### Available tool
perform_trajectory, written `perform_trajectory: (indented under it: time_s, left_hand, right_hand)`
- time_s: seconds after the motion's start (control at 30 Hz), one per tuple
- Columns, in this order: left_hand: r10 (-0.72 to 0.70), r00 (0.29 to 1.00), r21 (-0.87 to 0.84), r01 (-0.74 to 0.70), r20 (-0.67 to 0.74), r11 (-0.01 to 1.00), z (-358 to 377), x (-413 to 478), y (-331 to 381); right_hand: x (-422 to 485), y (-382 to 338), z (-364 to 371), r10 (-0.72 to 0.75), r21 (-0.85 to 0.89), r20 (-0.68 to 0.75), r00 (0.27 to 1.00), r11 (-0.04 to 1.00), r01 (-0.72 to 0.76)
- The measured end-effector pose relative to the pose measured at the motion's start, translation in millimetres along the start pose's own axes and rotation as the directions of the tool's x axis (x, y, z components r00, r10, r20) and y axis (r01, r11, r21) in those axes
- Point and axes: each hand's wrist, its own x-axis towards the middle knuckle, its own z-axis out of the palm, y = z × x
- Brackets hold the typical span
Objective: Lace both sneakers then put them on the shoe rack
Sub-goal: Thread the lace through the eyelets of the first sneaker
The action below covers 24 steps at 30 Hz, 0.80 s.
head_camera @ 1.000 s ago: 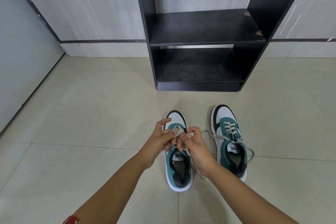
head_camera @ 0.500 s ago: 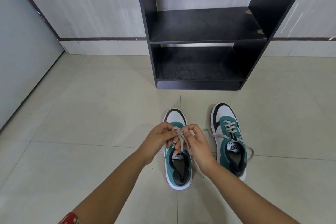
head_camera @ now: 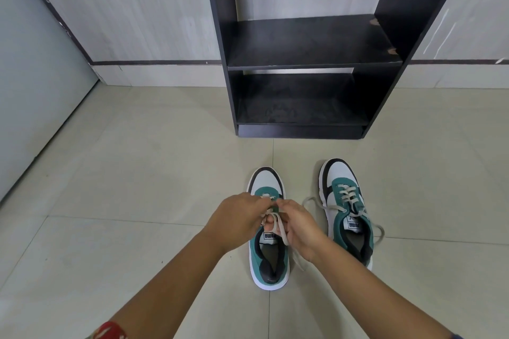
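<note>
Two green, white and black sneakers stand side by side on the tiled floor, toes toward the black shoe rack [head_camera: 308,63]. Over the left sneaker [head_camera: 268,259], my left hand [head_camera: 237,219] and my right hand [head_camera: 298,224] meet above its tongue, both pinching its beige lace [head_camera: 278,224]. The lace ends hang down between my fingers toward the shoe's opening. The right sneaker [head_camera: 348,212] has its lace threaded through the eyelets, with loose ends trailing on the floor at both sides. My hands cover most of the left sneaker's eyelets.
The rack has two bare shelves [head_camera: 303,102] and stands against a pale wall with a dark skirting strip [head_camera: 154,62]. A grey door or panel [head_camera: 33,77] runs along the left. Pale floor tiles [head_camera: 137,173] lie all around the shoes.
My hands have drawn closer together and slightly nearer to me over the left sneaker, pulling the lace up; the lace ends now hang between my fingers. The sneakers have stayed put.
</note>
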Motion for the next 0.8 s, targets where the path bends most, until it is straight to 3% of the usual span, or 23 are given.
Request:
perform_trajectory:
  time_s: [0.03,0.07,0.13,0.17,0.23,0.27,0.3,0.33,0.43,0.5,0.57,0.63,0.7,0.8]
  left_hand:
    - [-0.190,0.979,-0.158,0.200,0.075,0.967,-3,2,4]
    - [-0.358,0.915,-0.332,0.402,0.187,0.853,-6,5,7]
    - [-0.497,0.759,-0.570,0.647,0.421,0.506,-13,13,5]
    - [-0.501,0.699,-0.612,0.705,0.511,0.359,-18,15,4]
    - [-0.502,0.622,-0.642,0.750,0.601,0.160,-23,16,0]
    - [-0.513,0.602,-0.655,0.749,0.612,0.099,-23,15,-1]
    - [-0.523,0.590,-0.666,0.744,0.615,0.057,-22,13,-2]
    - [-0.531,0.582,-0.672,0.740,0.616,0.030,-20,11,-1]
    - [-0.535,0.568,-0.678,0.735,0.625,-0.012,-14,8,5]
    - [-0.535,0.567,-0.683,0.730,0.627,-0.025,-13,8,8]
    - [-0.547,0.573,-0.689,0.724,0.611,-0.012,-15,7,9]
    - [-0.584,0.577,-0.717,0.697,0.570,-0.011,-18,5,7]
    - [-0.629,0.566,-0.770,0.632,0.533,-0.084,-19,-1,3]
    - [-0.633,0.481,-0.789,0.461,0.606,-0.406,-8,-16,-4]
  right_hand:
    - [0,0,0,-0.025,-0.013,-0.013,1.000,1.000,0.025]
    - [0,0,-1,-0.070,-0.065,-0.023,0.997,0.996,0.068]
    - [-1,4,-5,-0.252,-0.330,-0.030,0.967,0.916,0.228]
    - [-2,8,-9,-0.378,-0.534,-0.011,0.926,0.785,0.314]
    - [-4,16,-23,-0.602,-0.843,0.077,0.795,0.387,0.374]
    - [-8,19,-27,-0.665,-0.893,0.102,0.740,0.266,0.363]
    - [-11,21,-30,-0.693,-0.908,0.103,0.714,0.227,0.352]
    - [-15,22,-30,-0.693,-0.906,0.099,0.714,0.235,0.353]
    - [-21,21,-20,-0.571,-0.869,0.128,0.811,0.330,0.369]
    - [-18,21,-16,-0.546,-0.879,0.165,0.821,0.297,0.374]
    - [-14,18,-17,-0.532,-0.849,0.166,0.830,0.351,0.395]
    - [-15,14,-20,-0.482,-0.725,0.089,0.872,0.569,0.389]
    - [-19,10,-23,-0.393,-0.516,-0.060,0.918,0.799,0.308]
    - [-20,13,-32,-0.209,-0.221,-0.220,0.953,0.962,0.160]
